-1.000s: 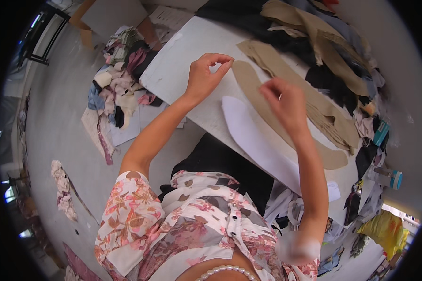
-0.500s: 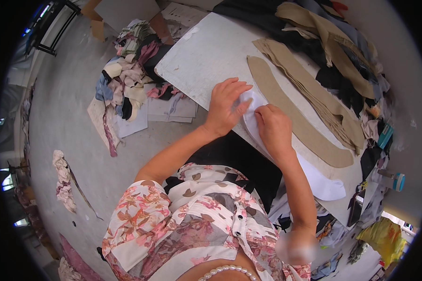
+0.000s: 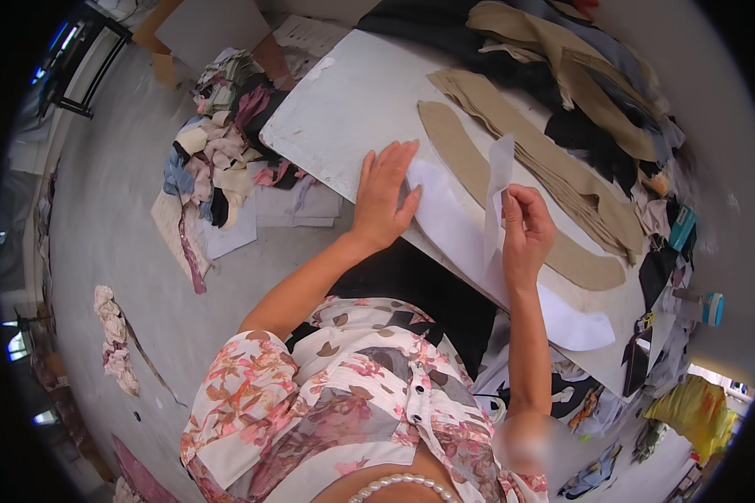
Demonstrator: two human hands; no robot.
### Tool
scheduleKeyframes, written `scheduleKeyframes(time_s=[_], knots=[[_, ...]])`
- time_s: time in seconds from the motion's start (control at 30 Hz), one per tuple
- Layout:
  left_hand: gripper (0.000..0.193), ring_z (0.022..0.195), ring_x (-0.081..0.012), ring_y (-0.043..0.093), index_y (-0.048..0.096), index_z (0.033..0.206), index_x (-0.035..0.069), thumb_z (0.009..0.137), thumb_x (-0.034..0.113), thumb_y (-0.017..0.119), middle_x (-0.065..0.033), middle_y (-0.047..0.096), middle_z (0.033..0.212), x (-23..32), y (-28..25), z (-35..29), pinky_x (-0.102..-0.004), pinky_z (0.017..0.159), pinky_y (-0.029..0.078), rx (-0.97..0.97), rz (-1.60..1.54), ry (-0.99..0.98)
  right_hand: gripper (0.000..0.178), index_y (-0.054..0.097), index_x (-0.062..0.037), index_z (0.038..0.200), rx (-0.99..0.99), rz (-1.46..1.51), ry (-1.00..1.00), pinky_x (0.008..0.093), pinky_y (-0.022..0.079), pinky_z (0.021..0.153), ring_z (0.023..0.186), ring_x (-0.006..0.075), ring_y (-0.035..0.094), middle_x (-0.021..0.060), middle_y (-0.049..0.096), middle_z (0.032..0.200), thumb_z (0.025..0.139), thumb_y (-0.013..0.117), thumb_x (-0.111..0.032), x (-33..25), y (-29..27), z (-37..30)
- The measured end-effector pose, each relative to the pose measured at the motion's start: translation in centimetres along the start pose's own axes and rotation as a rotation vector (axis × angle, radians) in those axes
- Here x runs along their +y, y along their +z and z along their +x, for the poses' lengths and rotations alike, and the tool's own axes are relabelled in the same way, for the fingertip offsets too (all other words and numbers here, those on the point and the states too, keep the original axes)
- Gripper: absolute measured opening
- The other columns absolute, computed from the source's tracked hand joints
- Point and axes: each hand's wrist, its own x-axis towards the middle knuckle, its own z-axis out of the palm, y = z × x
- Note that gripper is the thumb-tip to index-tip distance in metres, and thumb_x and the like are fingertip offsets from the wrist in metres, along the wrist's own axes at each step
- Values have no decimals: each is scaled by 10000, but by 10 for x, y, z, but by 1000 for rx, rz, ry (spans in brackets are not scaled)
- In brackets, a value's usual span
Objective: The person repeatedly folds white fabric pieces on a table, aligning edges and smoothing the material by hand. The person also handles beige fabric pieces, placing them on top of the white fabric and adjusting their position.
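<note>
Curved white pieces [image 3: 445,201], which look like interfacing or thin fabric, lie along the near edge of the table. My right hand [image 3: 528,235] pinches a thin white piece [image 3: 499,163] between thumb and fingers; its end stands up off the table. My left hand [image 3: 386,197] is at the left end of the white pieces, fingers stretched out and thumb by their edge. Just beyond them a curved tan fabric piece [image 3: 453,138] lies flat, partly covered by the raised white piece and my right hand.
A stack of tan strips [image 3: 554,180] lies farther back on the white table [image 3: 335,109]. Tan and dark cloth [image 3: 570,59] is heaped at the far right. Fabric scraps [image 3: 214,151] pile up left of the table. A dark phone-like object [image 3: 637,362] rests at the right corner.
My right hand has moved right and lifted a thin white piece away from the others. My left hand has shifted slightly left, off the top of the white pieces.
</note>
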Motion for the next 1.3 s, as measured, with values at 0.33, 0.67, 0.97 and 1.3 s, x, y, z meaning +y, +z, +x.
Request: scheduleKeyframes(time_s=[0.33,0.67,0.97,1.3], knots=[[202,717,-76,581,666,984,-16,922,171,616,-35,669,862,65,-35,41,-230,600,464,-399,-952,-439,440,639,-66,1122,-68,-331,-508,336,510,782,941,290,624,128,642,1058,702,769,-67,-29,2,-1],[202,669,-103,618,677,1017,-23,929,157,647,-62,686,859,110,-3,86,-237,534,507,-343,-1208,-413,628,506,-77,1377,-384,63,493,179,290,473,565,1,427,-47,594,745,805,715,-230,-21,-163,-24],[190,745,-137,655,640,1014,-5,882,122,694,-76,678,900,171,58,117,-268,633,560,-558,-1535,-476,586,591,-34,1285,64,-539,319,157,366,554,600,22,487,-33,568,699,721,738,-93,-149,-317,-41],[210,674,-104,639,662,972,1,860,170,717,-42,670,800,28,-6,106,-228,539,478,-465,-1012,-677,527,607,-65,1235,-319,-376,365,201,398,585,632,38,491,-22,575,675,730,738,8,-42,-180,-24]])
